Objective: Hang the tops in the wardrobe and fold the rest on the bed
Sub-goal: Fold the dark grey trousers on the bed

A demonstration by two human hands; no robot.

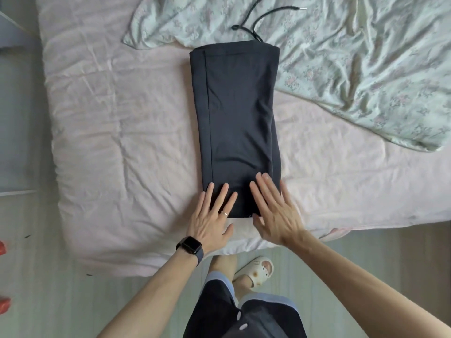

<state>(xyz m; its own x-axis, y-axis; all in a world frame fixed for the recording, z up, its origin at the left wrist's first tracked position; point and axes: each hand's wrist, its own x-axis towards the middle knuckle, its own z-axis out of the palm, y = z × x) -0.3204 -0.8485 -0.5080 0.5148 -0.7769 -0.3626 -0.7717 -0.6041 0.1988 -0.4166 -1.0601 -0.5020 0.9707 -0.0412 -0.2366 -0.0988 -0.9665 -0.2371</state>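
A dark navy pair of trousers (235, 123) lies folded into a long narrow strip on the pink bed (117, 132), its waistband at the far end with a black drawstring (258, 20) trailing out. My left hand (212, 218), with a ring and a dark watch on the wrist, rests flat with straight fingers on the near left corner of the strip. My right hand (275, 211) lies flat on the near right corner, fingers straight and spread.
A crumpled pale green floral quilt (353, 64) covers the far right of the bed and touches the trousers' far end. The bed's near edge is just below my hands. Grey furniture (12, 106) stands at the left. Red items (3, 306) lie on the floor.
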